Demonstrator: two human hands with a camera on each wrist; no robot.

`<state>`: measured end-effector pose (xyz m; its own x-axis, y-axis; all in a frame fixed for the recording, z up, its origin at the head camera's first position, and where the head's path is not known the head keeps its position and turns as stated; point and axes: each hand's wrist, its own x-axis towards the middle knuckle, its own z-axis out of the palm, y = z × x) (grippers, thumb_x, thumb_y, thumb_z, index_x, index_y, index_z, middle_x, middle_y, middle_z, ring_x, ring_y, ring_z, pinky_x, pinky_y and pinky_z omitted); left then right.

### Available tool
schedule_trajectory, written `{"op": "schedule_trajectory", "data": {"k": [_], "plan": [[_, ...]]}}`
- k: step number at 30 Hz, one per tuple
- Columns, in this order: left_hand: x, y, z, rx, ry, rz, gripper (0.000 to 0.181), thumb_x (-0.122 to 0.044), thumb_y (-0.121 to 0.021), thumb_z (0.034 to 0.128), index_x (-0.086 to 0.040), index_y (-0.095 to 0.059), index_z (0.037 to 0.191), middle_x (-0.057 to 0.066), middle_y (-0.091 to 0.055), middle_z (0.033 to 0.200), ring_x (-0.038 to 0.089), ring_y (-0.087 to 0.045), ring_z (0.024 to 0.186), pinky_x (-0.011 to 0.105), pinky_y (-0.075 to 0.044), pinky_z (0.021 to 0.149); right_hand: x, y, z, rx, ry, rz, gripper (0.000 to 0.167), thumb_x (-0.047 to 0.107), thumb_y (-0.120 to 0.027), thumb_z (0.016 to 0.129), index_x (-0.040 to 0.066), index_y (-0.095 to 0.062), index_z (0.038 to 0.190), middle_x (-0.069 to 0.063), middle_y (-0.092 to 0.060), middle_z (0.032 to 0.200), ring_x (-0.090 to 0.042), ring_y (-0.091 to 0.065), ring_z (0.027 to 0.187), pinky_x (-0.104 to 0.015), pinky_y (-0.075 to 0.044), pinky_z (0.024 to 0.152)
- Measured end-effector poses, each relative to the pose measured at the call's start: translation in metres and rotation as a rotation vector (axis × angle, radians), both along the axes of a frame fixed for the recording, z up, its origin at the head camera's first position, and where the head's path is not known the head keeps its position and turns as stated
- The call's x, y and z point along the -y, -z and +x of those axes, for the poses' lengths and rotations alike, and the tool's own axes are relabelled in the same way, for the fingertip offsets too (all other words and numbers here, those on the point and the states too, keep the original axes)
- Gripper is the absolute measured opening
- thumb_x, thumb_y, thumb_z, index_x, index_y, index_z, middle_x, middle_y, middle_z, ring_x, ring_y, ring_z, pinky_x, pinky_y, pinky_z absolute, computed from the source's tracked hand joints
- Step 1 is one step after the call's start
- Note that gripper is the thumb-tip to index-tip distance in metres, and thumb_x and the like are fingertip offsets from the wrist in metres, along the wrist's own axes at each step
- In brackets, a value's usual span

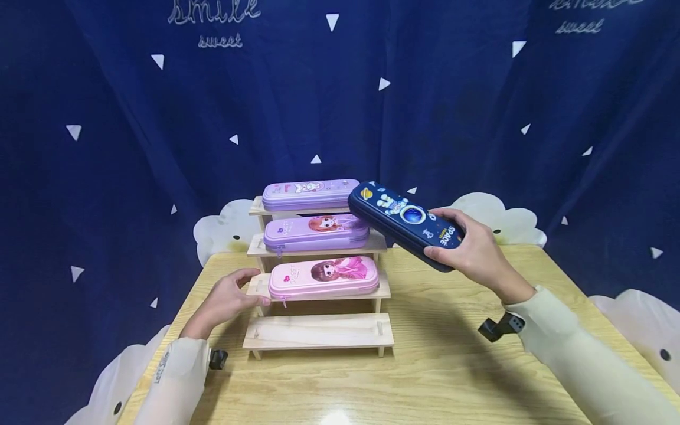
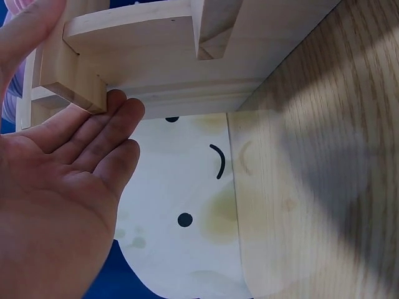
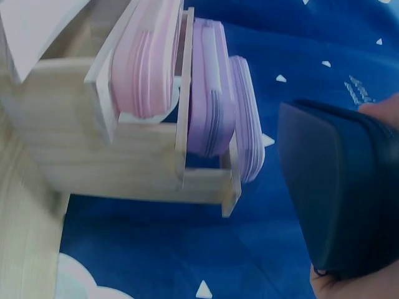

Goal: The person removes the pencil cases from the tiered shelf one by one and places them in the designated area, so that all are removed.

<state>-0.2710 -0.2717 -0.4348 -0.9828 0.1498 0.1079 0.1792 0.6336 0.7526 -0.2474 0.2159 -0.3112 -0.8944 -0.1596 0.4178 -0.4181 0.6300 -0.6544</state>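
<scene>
Two bare hands, both engaged: right hand (image 1: 473, 251), curled firmly round the near end of one dark blue case (image 1: 406, 227) with space print, lifted clear of the table (image 1: 451, 366) and tilted, its gripped end lower; left hand (image 1: 228, 298), thumb to one side and fingers to the other, partly closed about the end of a wooden stand (image 1: 319, 330) at its third shelf from the top. Handling note, by judgement: best to level the dark blue case before any contact, keep its free end away from the purple cases, and let the left hand brace lightly – a hard pull there might shift the whole stand. In the right wrist view a gap shows between the dark blue case and the stand's load. Stand, four stepped shelves: upper purple case (image 1: 310, 196) on top, lower purple case (image 1: 316, 232) on the second, pink case (image 1: 324, 276) on the third, all lying flat; fourth shelf of plain pale wood. Surface: wood-grain table, light-coloured, one glare spot at the front edge of view. Room: one deep blue curtain (image 1: 451, 118) – white triangles, script lettering, pale cloud shapes (image 1: 510, 219) with dark dots along the table's sides
</scene>
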Motion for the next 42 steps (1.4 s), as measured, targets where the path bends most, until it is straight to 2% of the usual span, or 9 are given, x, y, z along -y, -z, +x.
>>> {"op": "schedule_trajectory", "data": {"k": [11, 16, 19, 29, 36, 42], "plan": [[0.000, 0.000, 0.000, -0.001, 0.003, -0.007, 0.083, -0.032, -0.090, 0.0749, 0.003, -0.053, 0.140, 0.025, -0.059, 0.142, 0.046, -0.050, 0.138, 0.057, -0.039, 0.118, -0.026, 0.010, -0.014, 0.029, 0.181, -0.020, 0.076, 0.037, -0.084, 0.080, 0.014, -0.052, 0.144, -0.019, -0.059, 0.135, -0.035, -0.057, 0.114, -0.023, -0.045, 0.081], [-0.001, 0.000, 0.000, 0.008, -0.001, -0.011, 0.083, -0.033, -0.090, 0.0752, 0.003, -0.053, 0.141, 0.025, -0.058, 0.144, 0.046, -0.049, 0.139, 0.057, -0.039, 0.118, -0.033, 0.021, -0.018, 0.053, 0.248, -0.033, 0.075, 0.041, -0.082, 0.081, 0.013, -0.051, 0.143, -0.019, -0.060, 0.133, -0.034, -0.058, 0.112, -0.023, -0.046, 0.079], [-0.001, -0.001, 0.000, 0.010, -0.001, -0.014, 0.084, -0.033, -0.090, 0.0751, 0.003, -0.053, 0.141, 0.025, -0.057, 0.144, 0.046, -0.049, 0.140, 0.057, -0.039, 0.118, -0.036, 0.030, -0.021, 0.064, 0.286, -0.032, 0.077, 0.044, -0.081, 0.082, 0.011, -0.050, 0.145, -0.021, -0.061, 0.133, -0.036, -0.059, 0.112, -0.028, -0.046, 0.080], [-0.002, -0.003, 0.001, 0.020, -0.007, -0.034, 0.084, -0.036, -0.089, 0.0754, 0.002, -0.053, 0.141, 0.025, -0.056, 0.146, 0.048, -0.046, 0.141, 0.059, -0.038, 0.119, -0.033, 0.075, -0.030, 0.182, 0.369, -0.056, 0.086, 0.049, -0.079, 0.082, 0.008, -0.044, 0.149, -0.026, -0.059, 0.135, -0.039, -0.059, 0.115, -0.037, -0.048, 0.086], [-0.001, -0.003, 0.000, 0.012, -0.003, -0.008, 0.084, -0.033, -0.090, 0.0751, 0.003, -0.053, 0.141, 0.026, -0.056, 0.145, 0.047, -0.047, 0.141, 0.058, -0.037, 0.119, -0.013, 0.110, -0.034, 0.266, 0.371, -0.102, 0.088, 0.046, -0.079, 0.083, 0.005, -0.041, 0.151, -0.027, -0.056, 0.139, -0.040, -0.057, 0.121, -0.050, -0.052, 0.098], [0.000, -0.002, 0.000, 0.008, 0.004, 0.000, 0.084, -0.032, -0.089, 0.0748, 0.003, -0.053, 0.141, 0.025, -0.057, 0.145, 0.046, -0.048, 0.140, 0.057, -0.038, 0.119, 0.005, 0.135, -0.038, 0.321, 0.369, -0.130, 0.089, 0.045, -0.078, 0.083, 0.001, -0.040, 0.150, -0.026, -0.055, 0.138, -0.039, -0.056, 0.121, -0.051, -0.048, 0.102]]}}
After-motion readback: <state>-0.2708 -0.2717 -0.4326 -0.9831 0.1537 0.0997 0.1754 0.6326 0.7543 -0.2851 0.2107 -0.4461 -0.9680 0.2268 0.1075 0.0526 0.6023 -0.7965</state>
